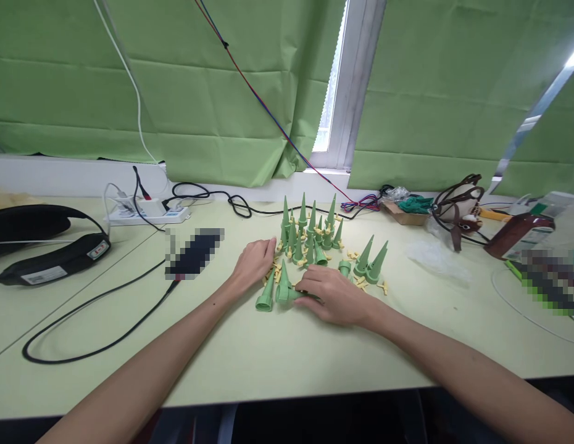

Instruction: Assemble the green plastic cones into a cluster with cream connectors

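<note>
Green plastic cone spikes (pixel 291 237) stood clustered on the table (pixel 250 357), yellow T-shaped fittings (pixel 384 287) strewn among them. The right hand's (pixel 331 295) fingers curled over a lying spike (pixel 298 295); the left hand's (pixel 255 262) fingertips were hidden, so I could not tell their hold. A sideways wrist sweep could have toppled the upright pair (pixel 376 265) beyond, scattering fittings.

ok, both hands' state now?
Left hand: beside yellow pieces; grip cannot be told.
Right hand: curled at a green cone; firm hold unclear.
</note>
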A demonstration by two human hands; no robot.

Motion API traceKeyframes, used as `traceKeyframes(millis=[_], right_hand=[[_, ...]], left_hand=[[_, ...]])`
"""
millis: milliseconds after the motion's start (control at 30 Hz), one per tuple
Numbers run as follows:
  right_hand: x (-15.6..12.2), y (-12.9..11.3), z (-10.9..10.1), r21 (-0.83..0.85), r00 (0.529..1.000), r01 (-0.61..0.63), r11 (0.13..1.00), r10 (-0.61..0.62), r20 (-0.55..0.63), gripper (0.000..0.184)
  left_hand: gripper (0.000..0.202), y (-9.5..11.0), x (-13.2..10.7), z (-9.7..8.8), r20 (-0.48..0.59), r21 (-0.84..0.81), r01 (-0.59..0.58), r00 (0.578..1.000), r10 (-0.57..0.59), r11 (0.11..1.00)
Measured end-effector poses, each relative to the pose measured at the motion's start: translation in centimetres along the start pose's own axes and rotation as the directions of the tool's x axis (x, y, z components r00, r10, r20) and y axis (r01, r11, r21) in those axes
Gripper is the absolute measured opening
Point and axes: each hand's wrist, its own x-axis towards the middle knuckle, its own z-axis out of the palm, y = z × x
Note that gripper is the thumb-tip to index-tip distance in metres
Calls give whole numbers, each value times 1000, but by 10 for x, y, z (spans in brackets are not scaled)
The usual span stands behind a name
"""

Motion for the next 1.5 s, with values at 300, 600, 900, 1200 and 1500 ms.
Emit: traceKeyframes(millis=[300,600,900,1200,1500], right_hand=[[1,0,1,-27,971,68,997,-72,-228,20],[2,8,-1,-40,922,-10,999,-6,-387,17],[-1,18,-4,-45,873,-146,988,108,-475,19],[-4,25,-5,-74,877,-168,983,115,-466,20],[2,24,-5,-146,895,-119,982,42,-445,18]], left_hand=[[55,9,-4,-2,20,-42,-11,1000,11,999],[50,22,-8,-18,-246,-207,-80,969,27,975],[37,38,-23,-21,-153,-265,-541,841,520,798],[28,34,-26,-17,-43,-176,-598,798,601,782],[24,33,-25,-9,-9,-98,-638,768,641,764]])
